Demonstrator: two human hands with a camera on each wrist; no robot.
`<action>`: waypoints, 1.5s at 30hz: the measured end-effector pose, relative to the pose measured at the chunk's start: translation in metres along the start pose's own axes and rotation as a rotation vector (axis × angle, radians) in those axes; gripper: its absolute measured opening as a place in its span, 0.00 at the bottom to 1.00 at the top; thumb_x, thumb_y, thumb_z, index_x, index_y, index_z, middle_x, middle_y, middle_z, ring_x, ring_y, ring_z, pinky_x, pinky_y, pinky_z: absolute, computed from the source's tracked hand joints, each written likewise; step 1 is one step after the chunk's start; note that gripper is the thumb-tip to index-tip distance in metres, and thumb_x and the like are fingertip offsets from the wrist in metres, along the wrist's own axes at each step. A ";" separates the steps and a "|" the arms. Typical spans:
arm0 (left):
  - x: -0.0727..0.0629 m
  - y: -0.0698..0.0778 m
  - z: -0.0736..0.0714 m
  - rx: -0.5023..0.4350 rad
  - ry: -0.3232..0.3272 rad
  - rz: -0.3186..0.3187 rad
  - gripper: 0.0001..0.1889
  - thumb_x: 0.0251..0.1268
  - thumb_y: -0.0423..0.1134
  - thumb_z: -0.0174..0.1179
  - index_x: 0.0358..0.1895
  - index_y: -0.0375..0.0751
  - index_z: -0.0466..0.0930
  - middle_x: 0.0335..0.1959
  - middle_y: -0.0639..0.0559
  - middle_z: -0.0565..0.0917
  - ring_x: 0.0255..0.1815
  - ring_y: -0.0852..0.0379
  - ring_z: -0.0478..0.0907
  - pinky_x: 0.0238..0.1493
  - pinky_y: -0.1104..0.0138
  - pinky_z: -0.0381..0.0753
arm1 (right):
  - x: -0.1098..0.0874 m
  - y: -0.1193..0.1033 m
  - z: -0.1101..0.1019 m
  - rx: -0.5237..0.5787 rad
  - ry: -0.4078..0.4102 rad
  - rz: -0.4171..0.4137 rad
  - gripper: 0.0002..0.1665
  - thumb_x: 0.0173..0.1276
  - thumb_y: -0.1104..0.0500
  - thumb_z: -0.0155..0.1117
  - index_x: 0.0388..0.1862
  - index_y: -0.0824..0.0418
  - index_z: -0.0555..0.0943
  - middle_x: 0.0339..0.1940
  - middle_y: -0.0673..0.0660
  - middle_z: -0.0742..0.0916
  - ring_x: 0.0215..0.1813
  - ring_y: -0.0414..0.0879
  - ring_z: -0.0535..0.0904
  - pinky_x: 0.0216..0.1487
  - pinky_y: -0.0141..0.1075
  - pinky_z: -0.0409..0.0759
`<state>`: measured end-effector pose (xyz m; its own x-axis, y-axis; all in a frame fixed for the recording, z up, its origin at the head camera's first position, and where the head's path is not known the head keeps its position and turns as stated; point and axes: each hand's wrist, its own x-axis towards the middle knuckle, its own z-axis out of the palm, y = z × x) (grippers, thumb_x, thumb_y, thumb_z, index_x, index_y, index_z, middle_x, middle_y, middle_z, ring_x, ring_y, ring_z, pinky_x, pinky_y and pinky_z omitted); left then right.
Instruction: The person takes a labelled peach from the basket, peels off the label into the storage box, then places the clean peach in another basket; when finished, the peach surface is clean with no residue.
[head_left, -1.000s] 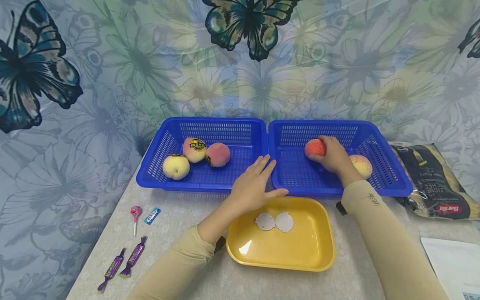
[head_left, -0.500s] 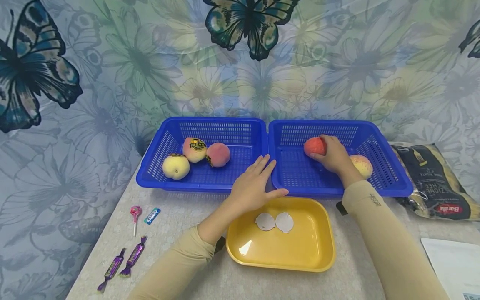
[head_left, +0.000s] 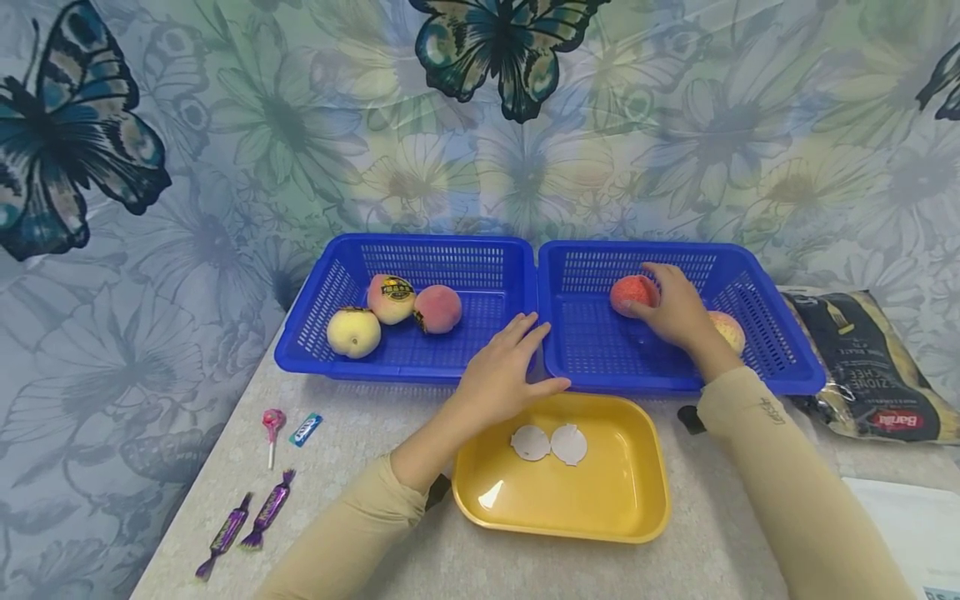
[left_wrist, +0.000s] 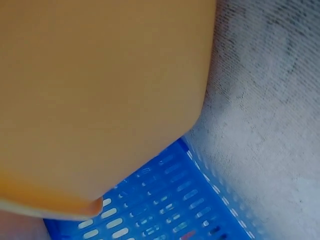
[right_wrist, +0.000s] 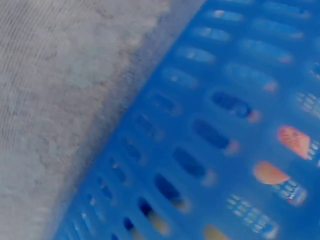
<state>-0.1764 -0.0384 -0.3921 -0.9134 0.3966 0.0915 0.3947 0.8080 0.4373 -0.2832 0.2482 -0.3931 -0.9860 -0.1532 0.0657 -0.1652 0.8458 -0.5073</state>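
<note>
A red peach [head_left: 632, 296] sits inside the right blue basket [head_left: 600, 367]. My right hand [head_left: 678, 312] is just right of that peach, its fingers spread apart from it and the thumb close to its front. Partly behind the wrist lies a yellow-pink peach [head_left: 729, 330]. My left hand [head_left: 498, 375] has its fingers straight, the tips at the near corners where the baskets meet, over the edge of a yellow tray [head_left: 562, 521]. The left basket [head_left: 390, 372] holds a pale peach [head_left: 354, 332], a stickered peach [head_left: 391, 299] and a pink peach [head_left: 438, 309]. Neither wrist view shows fingers plainly.
Two white paper discs [head_left: 531, 442] lie in the tray. At left are a lollipop [head_left: 273, 423], a blue-wrapped sweet [head_left: 306, 430] and two purple-wrapped candies [head_left: 267, 510]. A pasta bag [head_left: 873, 367] and a white sheet [head_left: 911, 525] lie at right.
My right hand has loosened from the red peach, its fingers lifting and drawing back to the right. The peach stays in the right basket. My left hand is nearly still.
</note>
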 end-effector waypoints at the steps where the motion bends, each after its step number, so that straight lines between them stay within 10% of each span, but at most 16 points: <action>1: -0.001 -0.001 -0.001 -0.007 0.009 0.000 0.45 0.61 0.68 0.61 0.76 0.47 0.62 0.80 0.47 0.58 0.82 0.48 0.51 0.75 0.47 0.63 | -0.001 -0.002 -0.002 0.000 0.000 -0.006 0.45 0.68 0.52 0.66 0.76 0.68 0.59 0.75 0.73 0.64 0.76 0.70 0.56 0.76 0.64 0.53; 11: -0.033 -0.029 -0.024 -0.032 0.108 -0.065 0.44 0.62 0.65 0.62 0.77 0.48 0.61 0.79 0.48 0.59 0.82 0.49 0.50 0.74 0.44 0.62 | -0.015 -0.032 -0.016 0.047 -0.004 -0.066 0.46 0.69 0.45 0.66 0.78 0.61 0.59 0.77 0.67 0.63 0.78 0.66 0.55 0.75 0.64 0.54; 24: -0.091 -0.126 -0.086 0.025 0.261 -0.353 0.60 0.53 0.74 0.62 0.80 0.39 0.48 0.80 0.34 0.49 0.82 0.34 0.39 0.75 0.34 0.45 | -0.027 -0.107 -0.016 0.051 -0.085 -0.259 0.41 0.71 0.45 0.64 0.77 0.57 0.62 0.76 0.61 0.66 0.77 0.61 0.60 0.74 0.61 0.62; 33: -0.108 -0.165 -0.088 0.022 0.279 -0.561 0.69 0.48 0.80 0.58 0.79 0.32 0.38 0.80 0.29 0.38 0.81 0.30 0.30 0.74 0.32 0.39 | -0.018 -0.175 0.008 0.042 -0.193 -0.371 0.41 0.70 0.44 0.64 0.77 0.52 0.62 0.77 0.56 0.67 0.78 0.56 0.61 0.76 0.56 0.62; 45: -0.111 -0.172 -0.083 -0.033 0.292 -0.566 0.73 0.46 0.80 0.59 0.79 0.30 0.32 0.81 0.32 0.36 0.81 0.33 0.29 0.76 0.34 0.40 | 0.006 -0.216 0.078 0.076 -0.295 -0.351 0.40 0.70 0.49 0.66 0.76 0.54 0.63 0.76 0.57 0.67 0.77 0.56 0.62 0.76 0.53 0.63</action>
<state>-0.1509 -0.2581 -0.4033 -0.9710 -0.2268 0.0758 -0.1564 0.8422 0.5160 -0.2514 0.0248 -0.3500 -0.8205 -0.5717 0.0025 -0.4746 0.6787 -0.5604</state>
